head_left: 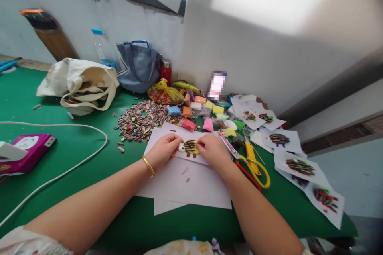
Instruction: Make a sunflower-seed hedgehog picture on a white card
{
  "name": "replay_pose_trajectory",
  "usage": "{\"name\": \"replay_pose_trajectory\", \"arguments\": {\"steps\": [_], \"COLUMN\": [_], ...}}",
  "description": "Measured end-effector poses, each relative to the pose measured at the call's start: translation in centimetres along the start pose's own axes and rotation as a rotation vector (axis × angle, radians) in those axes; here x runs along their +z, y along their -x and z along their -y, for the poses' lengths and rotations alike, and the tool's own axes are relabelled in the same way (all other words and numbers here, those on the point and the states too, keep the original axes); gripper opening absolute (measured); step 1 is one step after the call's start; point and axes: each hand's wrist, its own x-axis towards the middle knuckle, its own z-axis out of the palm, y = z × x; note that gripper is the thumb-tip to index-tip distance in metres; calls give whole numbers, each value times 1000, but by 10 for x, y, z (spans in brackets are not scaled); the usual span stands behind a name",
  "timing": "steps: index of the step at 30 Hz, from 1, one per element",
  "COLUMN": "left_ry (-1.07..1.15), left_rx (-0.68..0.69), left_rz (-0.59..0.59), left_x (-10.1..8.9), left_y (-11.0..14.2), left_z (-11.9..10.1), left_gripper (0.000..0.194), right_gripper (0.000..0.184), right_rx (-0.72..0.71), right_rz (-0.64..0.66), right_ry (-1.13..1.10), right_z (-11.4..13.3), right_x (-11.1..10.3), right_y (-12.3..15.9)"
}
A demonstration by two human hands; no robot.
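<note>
A small yellow clay figure [190,147] covered with striped sunflower seeds lies on a sheet of white paper [191,183]. My left hand [164,150], with a gold bangle on the wrist, has its fingers curled and pinched at the figure's left end. My right hand [212,149] is closed at the figure's right side, fingertips pressed to it. Two loose seeds [185,172] lie on the paper just below the figure. A heap of sunflower seeds [140,119] lies behind my left hand.
Coloured clay packets [197,113] lie behind the paper. Yellow scissors [255,165] and red-handled scissors [236,155] sit to the right. Finished seed pictures on paper [299,165] line the right table edge. Bags [80,85], a bottle [103,50], a white cable [60,167] and a magenta box [28,151] are at left.
</note>
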Motion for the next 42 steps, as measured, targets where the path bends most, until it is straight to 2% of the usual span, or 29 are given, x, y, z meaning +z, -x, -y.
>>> {"name": "replay_pose_trajectory", "arguments": {"steps": [16,21,24,26,29,32,35,42], "left_ry": [56,258,349,373,353,291,221,161], "left_rx": [-11,-103,-163,-192,-225,-259,-271,-281], "left_rz": [6,63,108,142,224,297,331,374], "left_x": [-1,-5,-6,-5,-3,1,5,6], "left_y": [0,0,1,2,7,12,17,20], "left_z": [0,0,-2,-5,-9,-10,-9,-9], "left_gripper": [24,42,52,58,66,73,76,72], "right_gripper": [20,18,15,14,18,21,20,16], "right_rx": [-34,-14,-27,-68,-218,-392,-481,-524], "right_rz": [19,52,-8,-123,-244,-232,-208,-145], "right_ry": [118,116,43,-54,-212,-250,-200,-167], "right_z": [5,1,-2,0,11,26,38,40], "right_x": [-2,-4,-8,-10,-10,-6,-1,3], "right_y": [-2,-2,2,6,14,19,21,20]}}
